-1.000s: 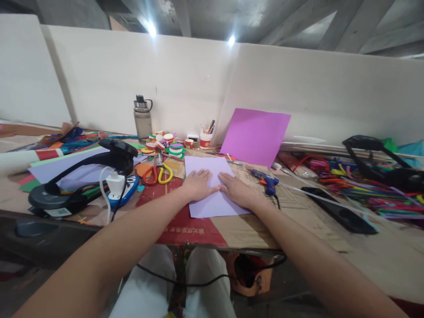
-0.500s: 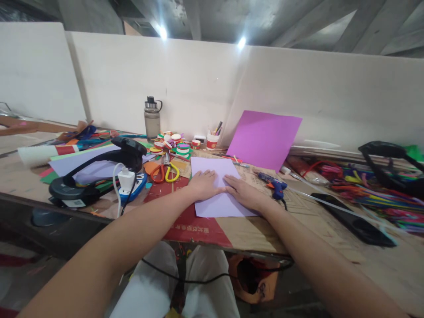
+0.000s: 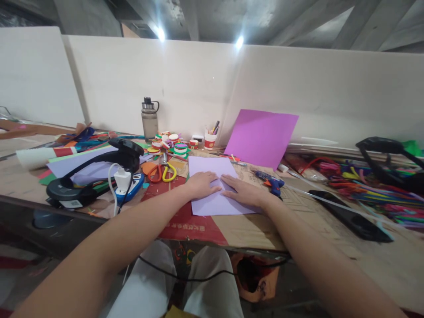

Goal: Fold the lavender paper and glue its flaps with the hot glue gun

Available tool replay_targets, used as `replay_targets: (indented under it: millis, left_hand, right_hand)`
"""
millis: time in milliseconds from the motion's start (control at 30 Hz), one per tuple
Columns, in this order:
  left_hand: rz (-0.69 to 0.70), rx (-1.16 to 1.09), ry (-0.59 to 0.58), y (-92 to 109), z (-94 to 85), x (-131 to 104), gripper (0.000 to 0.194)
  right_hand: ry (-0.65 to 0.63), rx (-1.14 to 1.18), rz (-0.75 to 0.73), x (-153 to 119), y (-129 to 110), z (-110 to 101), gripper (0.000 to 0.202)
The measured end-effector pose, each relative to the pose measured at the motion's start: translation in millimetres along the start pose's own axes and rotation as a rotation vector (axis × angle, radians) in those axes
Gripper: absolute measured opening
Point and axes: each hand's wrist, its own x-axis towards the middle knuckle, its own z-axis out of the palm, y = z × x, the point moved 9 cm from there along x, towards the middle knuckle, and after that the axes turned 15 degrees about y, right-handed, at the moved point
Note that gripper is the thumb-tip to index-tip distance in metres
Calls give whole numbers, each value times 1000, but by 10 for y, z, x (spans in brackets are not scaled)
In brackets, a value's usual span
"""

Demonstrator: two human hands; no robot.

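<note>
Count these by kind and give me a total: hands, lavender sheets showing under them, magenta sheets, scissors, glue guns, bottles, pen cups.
Hands: 2 (left hand, right hand)
Lavender sheet: 1
Magenta sheet: 1
Pair of scissors: 1
Glue gun: 1
Bottle: 1
Pen cup: 1
Total: 8

Craft workshop under bare concrete ceiling.
Bench strewn with scissors, glue gun, lavender paper, coloured strands; cardboard laid on top; white partition behind.
</note>
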Motion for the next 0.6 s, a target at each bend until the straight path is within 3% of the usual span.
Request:
replay_targets:
  millis: [133, 367, 600]
  left_hand:
    - [-34, 13, -28, -53, 17, 1, 61]
    - [-51, -34, -43, -120, 19, 19, 61]
    - [-95, -144, 64, -305, -42, 57, 52]
  right_hand:
    - [-34, 23, 0, -1, 41, 14, 82]
    - [17, 10, 33, 13, 24, -63, 77]
    - [123, 42, -84, 27, -85, -237, 60]
